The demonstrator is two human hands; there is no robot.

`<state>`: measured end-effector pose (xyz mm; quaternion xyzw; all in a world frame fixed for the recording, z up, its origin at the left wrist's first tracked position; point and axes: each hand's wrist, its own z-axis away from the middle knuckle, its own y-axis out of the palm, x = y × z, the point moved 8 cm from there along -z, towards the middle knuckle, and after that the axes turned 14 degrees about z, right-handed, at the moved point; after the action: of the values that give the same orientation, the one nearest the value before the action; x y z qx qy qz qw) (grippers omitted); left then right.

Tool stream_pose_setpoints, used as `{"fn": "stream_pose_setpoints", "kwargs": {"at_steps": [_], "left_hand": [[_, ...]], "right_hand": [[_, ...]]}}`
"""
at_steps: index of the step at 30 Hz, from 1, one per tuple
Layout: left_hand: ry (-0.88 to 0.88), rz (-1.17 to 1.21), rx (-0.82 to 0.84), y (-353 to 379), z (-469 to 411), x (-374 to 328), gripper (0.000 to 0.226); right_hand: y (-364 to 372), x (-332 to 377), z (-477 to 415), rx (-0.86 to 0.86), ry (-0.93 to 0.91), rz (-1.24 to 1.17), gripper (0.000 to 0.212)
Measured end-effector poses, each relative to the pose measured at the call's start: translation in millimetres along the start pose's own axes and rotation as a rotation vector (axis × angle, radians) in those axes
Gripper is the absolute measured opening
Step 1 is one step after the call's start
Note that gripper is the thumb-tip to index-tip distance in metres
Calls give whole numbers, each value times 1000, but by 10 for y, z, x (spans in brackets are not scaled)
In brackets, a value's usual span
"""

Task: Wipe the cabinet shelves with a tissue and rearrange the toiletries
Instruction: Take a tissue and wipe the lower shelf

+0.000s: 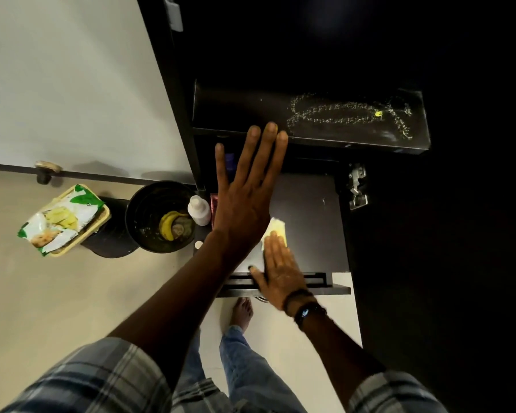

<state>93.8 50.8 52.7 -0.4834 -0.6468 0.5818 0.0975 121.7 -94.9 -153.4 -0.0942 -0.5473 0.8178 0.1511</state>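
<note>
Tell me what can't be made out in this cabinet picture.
Head view only:
- Tissue: mostly under the right hand; one pale corner shows.
- Blue item and pink item: largely hidden behind the left hand.
- Cabinet interior above the upper shelf: too dark.
- White bottle label: too small.

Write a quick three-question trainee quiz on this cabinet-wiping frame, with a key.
1. Multiple choice: what does the right hand press flat on the lower shelf? A) a sponge B) a yellow tissue C) a brush
2. True or false: the left hand grips the white bottle.
3. Short answer: what lies on the upper shelf?

Key: 1 B. 2 False: its fingers are straight, raised in front of the upper shelf's edge, and hold nothing. 3 A bead chain.
</note>
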Motion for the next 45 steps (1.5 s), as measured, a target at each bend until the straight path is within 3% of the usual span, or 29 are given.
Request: {"fn": "stream_pose_setpoints", "kwargs": {"at_steps": [4,8,12,18,24,28,31,34,40,43,45], "left_hand": [[12,-4,-7,12,-3,25,96],[5,2,-17,34,3,17,93],[-3,-1,-18,88,-3,47,96],[1,-21,-20,68,-2,34,94],[-1,-14,-34,54,-1,46,97],[4,-10,-32,51,-8,30,93],[1,4,-36,62,-6,33,91],[-4,-9,-34,65,-2,18,91],[-3,-26,-20,46,-14,44,92],[-4,-20,-22,75,-3,51,93],[-7,-20,-27,92,-6,47,90]], "right_hand": [[189,-48,433,38,-80,43,75],[99,-866,406,74,150,13,90],[-231,-1239,-254,89,286,37,100],[-550,-1167,-1093,158,284,-11,95],[-523,-939,-540,126,109,14,87],[-552,-1317,-836,179,236,83,90],[-704,-1468,-1317,223,340,-3,89],[-862,-1332,-1597,201,301,-10,77],[-556,-758,-938,75,-8,61,71],[-403,-883,-395,47,82,7,93],[-386,-1088,-333,10,176,-27,88]]}}
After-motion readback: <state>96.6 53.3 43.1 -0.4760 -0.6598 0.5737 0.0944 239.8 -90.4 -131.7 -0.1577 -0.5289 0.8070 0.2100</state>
